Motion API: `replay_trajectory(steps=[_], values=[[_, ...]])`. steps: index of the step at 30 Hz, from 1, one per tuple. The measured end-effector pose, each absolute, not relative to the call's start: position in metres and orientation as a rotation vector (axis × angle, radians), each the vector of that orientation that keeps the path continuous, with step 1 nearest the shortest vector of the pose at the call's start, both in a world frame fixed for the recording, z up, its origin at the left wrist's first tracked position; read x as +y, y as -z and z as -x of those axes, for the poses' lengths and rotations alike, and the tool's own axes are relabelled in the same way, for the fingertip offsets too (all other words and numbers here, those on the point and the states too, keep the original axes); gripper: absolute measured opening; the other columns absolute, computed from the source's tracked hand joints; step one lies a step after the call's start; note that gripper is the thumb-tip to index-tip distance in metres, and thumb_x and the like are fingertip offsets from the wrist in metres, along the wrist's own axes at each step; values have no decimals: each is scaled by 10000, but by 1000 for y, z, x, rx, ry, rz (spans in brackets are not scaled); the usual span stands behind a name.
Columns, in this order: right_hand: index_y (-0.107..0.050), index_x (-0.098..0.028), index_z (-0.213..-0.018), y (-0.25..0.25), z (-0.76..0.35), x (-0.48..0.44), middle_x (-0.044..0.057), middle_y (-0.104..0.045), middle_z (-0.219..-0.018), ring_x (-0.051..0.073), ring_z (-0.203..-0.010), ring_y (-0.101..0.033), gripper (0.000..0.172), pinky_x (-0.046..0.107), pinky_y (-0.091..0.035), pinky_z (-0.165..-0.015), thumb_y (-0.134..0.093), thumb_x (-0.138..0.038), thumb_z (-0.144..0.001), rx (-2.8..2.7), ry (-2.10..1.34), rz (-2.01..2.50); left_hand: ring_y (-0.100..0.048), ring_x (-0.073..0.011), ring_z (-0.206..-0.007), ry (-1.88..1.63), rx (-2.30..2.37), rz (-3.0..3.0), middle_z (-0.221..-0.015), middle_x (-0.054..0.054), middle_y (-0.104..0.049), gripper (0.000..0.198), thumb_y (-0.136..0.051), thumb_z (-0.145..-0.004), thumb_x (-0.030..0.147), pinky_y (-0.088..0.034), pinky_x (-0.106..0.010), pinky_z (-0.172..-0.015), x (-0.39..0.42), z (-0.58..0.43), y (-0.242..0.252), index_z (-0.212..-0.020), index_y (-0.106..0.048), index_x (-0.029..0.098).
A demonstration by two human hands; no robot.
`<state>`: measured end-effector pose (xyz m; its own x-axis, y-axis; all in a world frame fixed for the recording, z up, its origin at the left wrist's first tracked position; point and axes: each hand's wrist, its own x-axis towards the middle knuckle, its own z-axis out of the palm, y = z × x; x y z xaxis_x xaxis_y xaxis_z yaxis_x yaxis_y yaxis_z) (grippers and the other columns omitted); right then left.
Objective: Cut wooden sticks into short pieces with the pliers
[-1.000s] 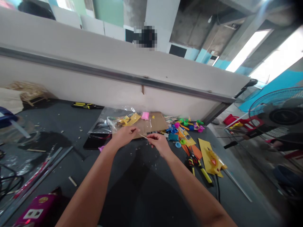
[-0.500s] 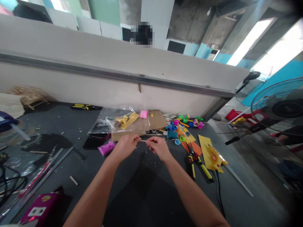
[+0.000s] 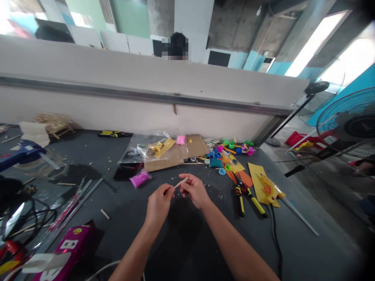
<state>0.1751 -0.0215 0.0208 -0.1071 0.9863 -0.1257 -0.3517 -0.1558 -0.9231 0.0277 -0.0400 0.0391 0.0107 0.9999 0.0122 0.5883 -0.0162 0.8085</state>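
A short, thin wooden stick [image 3: 181,182] is held just above the dark table. My left hand [image 3: 160,200] pinches its near end between closed fingertips. At the other end, the fingers of my right hand [image 3: 195,190] are closed around the stick, which slants up to the right. Pale scraps lie on the table below the hands. Farther back, a pink-purple packet [image 3: 140,178] and a sheet of cardboard [image 3: 164,164] lie behind the left hand. To the right of the right hand are pliers [image 3: 247,197] with black and yellow handles.
A yellow glue gun [image 3: 268,190] rests on a yellow sheet at right, its cord trailing forward. Small colourful plastic pieces [image 3: 231,146] lie at the back. A blue glue gun [image 3: 27,154] and a purple power strip [image 3: 73,246] are at left. A white partition [image 3: 131,107] stands behind.
Both hands have come slightly nearer to me, and the stick has turned from level to slanting, with more of it showing. The view has shifted, bringing more of the table's left side in.
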Motion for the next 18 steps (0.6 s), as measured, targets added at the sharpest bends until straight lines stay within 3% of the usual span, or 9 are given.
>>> replay_trajectory(steps=[3, 8, 11, 18], values=[[-619, -159, -847, -11, -166, -25, -3, -612, -646, 86, -496, -507, 264, 174, -382, -394, -700, -288, -631, -792, -1552, 976, -581, -147, -650, -893, 1642, -1686, -698, 11, -651, 251, -436, -806, 388, -380, -228, -604, -42, -26, -33, -792, -612, 210], [-623, -143, -675, -5, -165, -26, -29, -561, -502, 47, -351, -382, 171, 169, -290, -330, -668, -308, -672, -925, -1395, 1084, -583, -152, -645, -841, 1623, -1778, -711, 1, -650, 266, -411, -824, 392, -378, -237, -604, -47, -24, -27, -796, -608, 215], [-653, -149, -716, -5, -168, -26, -30, -570, -507, 64, -381, -445, 159, 181, -364, -372, -662, -304, -680, -966, -1424, 1062, -563, -144, -606, -816, 1622, -1831, -668, 7, -631, 272, -390, -842, 377, -358, -238, -582, -51, -25, -28, -765, -594, 215], [-658, -148, -840, -6, -171, -26, 51, -673, -774, 149, -630, -629, 252, 297, -540, -583, -681, -337, -675, -919, -1569, 913, -564, -143, -584, -793, 1626, -1746, -624, 10, -621, 271, -396, -842, 344, -354, -229, -558, -46, -28, -27, -739, -607, 208]])
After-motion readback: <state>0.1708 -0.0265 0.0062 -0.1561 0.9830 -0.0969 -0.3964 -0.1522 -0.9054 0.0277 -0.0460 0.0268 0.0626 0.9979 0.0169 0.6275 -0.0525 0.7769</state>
